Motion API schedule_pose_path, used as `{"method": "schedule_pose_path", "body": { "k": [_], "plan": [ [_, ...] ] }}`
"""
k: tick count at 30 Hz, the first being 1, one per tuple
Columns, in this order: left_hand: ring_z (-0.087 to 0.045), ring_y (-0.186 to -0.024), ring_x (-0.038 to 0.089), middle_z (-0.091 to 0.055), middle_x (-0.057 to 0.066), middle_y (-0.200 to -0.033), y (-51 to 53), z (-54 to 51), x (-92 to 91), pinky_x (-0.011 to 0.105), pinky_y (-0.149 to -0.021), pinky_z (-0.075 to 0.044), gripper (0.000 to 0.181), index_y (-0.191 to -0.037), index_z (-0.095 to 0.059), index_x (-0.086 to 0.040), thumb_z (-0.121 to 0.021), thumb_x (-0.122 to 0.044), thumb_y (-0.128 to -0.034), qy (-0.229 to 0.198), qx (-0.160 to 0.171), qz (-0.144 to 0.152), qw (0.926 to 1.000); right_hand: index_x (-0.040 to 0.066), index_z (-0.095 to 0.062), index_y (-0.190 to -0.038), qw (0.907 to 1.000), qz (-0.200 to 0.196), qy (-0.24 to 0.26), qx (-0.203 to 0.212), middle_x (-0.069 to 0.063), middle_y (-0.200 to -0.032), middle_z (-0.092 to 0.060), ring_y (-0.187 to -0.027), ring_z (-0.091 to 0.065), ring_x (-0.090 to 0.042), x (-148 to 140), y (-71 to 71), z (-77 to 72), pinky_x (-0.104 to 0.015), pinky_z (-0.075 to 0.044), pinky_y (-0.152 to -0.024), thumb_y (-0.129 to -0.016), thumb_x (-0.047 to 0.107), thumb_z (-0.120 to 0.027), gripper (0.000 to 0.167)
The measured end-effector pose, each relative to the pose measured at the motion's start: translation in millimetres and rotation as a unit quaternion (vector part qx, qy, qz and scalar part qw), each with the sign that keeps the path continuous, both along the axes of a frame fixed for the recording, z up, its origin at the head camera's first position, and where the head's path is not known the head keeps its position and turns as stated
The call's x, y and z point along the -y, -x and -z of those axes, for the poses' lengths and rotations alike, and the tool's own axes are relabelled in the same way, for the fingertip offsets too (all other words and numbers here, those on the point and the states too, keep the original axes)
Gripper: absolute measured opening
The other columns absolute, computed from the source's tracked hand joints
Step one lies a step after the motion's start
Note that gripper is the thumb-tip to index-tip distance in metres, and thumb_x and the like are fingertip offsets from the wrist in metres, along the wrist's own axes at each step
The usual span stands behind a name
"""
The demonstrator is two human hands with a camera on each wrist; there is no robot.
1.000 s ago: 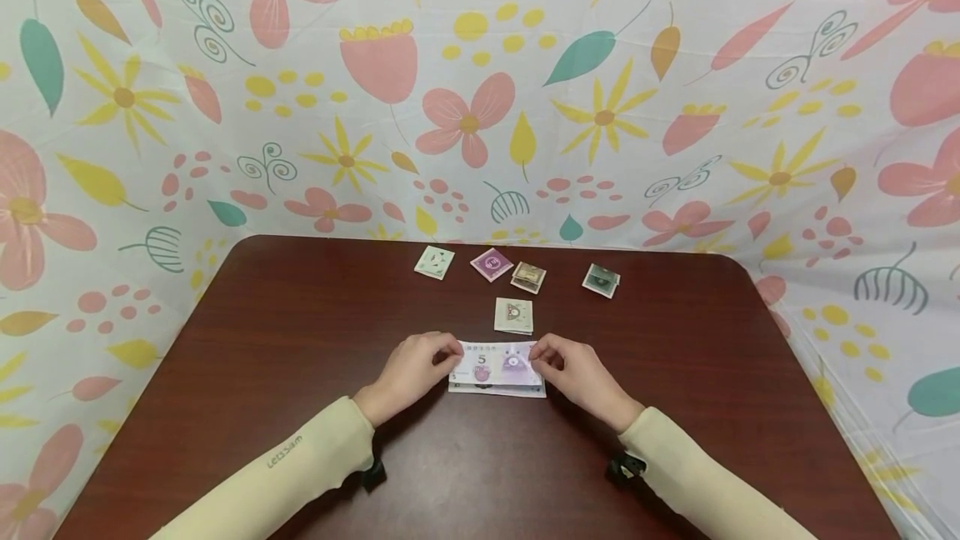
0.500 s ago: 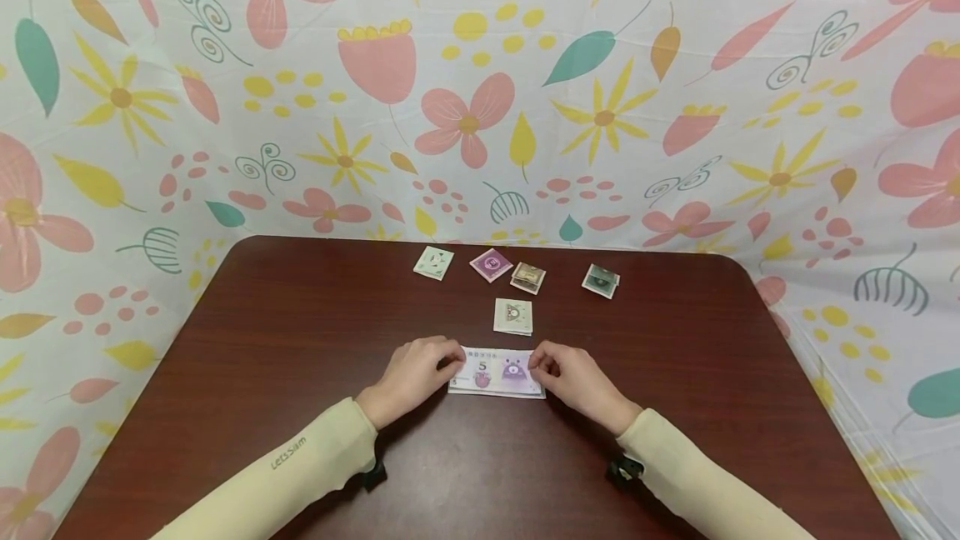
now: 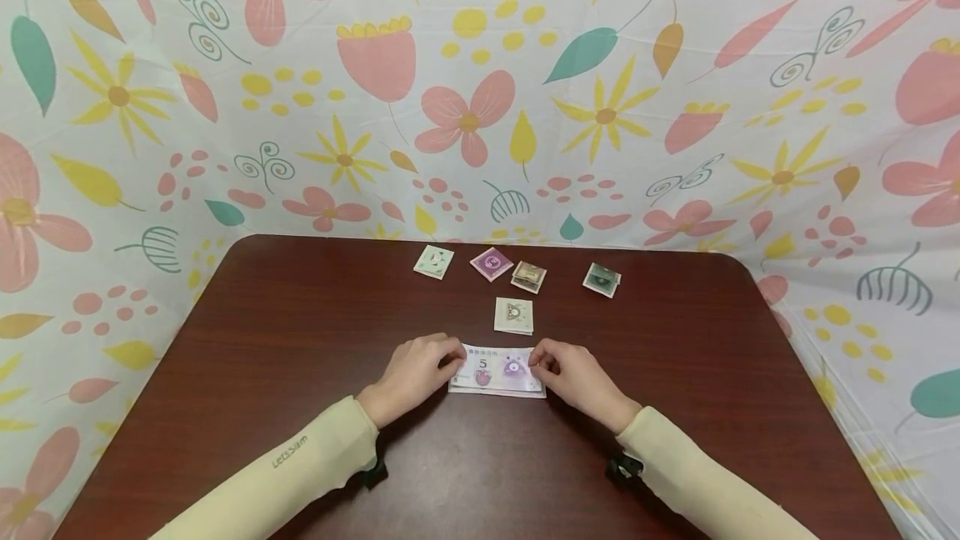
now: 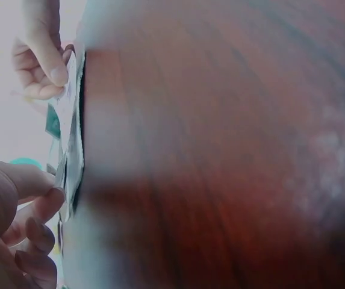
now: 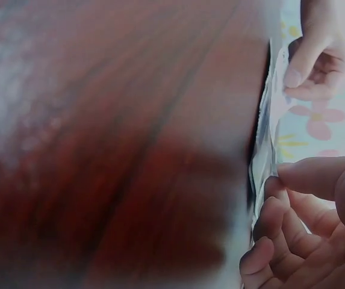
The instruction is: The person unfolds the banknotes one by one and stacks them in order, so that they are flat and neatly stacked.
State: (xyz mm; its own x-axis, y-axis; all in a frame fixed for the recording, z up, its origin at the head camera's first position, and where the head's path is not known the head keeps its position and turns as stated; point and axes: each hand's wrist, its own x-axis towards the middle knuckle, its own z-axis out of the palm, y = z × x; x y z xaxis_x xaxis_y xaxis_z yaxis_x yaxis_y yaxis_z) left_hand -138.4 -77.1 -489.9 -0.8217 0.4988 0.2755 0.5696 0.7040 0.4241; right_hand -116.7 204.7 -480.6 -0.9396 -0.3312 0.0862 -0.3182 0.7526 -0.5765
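A purple-and-white note [image 3: 495,369] printed with a 5 lies over another paper whose lower edge shows beneath it. My left hand [image 3: 417,375] pinches its left end between thumb and finger; my right hand [image 3: 579,380] pinches the right end. From the side in the left wrist view, the layered paper [image 4: 74,144] stands slightly apart in places, with the left hand [image 4: 18,223] at the near end. The right wrist view has the right hand [image 5: 310,217] pinching the near end of the paper [image 5: 267,132]. A folded pale note [image 3: 513,316] lies just behind the purple one.
Along the back of the dark red table [image 3: 315,307] lie a folded green-white note [image 3: 433,262], a folded purple note [image 3: 491,264], a folded brown note [image 3: 528,277] and a folded dark green note [image 3: 602,280]. A floral cloth [image 3: 465,23] hangs behind the table.
The purple note has come down toward me over the paper beneath, covering more of it than a second ago. Both hands keep their pinch on its ends, and the folded notes stay put.
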Motion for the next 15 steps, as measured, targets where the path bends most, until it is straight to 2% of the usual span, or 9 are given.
{"method": "schedule_pose_path", "body": {
  "k": [6,15],
  "plan": [
    [-0.061,-0.071,0.011,-0.065,-0.007,-0.084,0.4,3.4,0.1,0.033,-0.059,-0.050,0.006,-0.092,-0.075,-0.018,-0.078,-0.013,-0.0928,0.012,0.014,0.001,0.9998,0.014,-0.070,-0.094,0.9997,0.001,-0.007,0.023,0.010,-0.076,-0.062,-0.068,-0.053,-0.005,0.9,0.1,2.0,-0.027,-0.046,-0.067,-0.092,0.005,-0.074,0.010],
    [-0.057,-0.070,0.009,-0.058,-0.009,-0.078,3.3,0.7,-1.5,0.031,-0.059,-0.047,0.010,-0.089,-0.072,-0.021,-0.077,-0.013,-0.0929,0.027,0.030,0.002,0.9992,0.013,-0.070,-0.095,0.9993,0.001,-0.017,0.032,0.010,-0.074,-0.060,-0.067,-0.051,-0.006,2.0,1.3,-0.4,-0.027,-0.046,-0.065,-0.093,0.006,-0.075,0.009]
  ]
}}
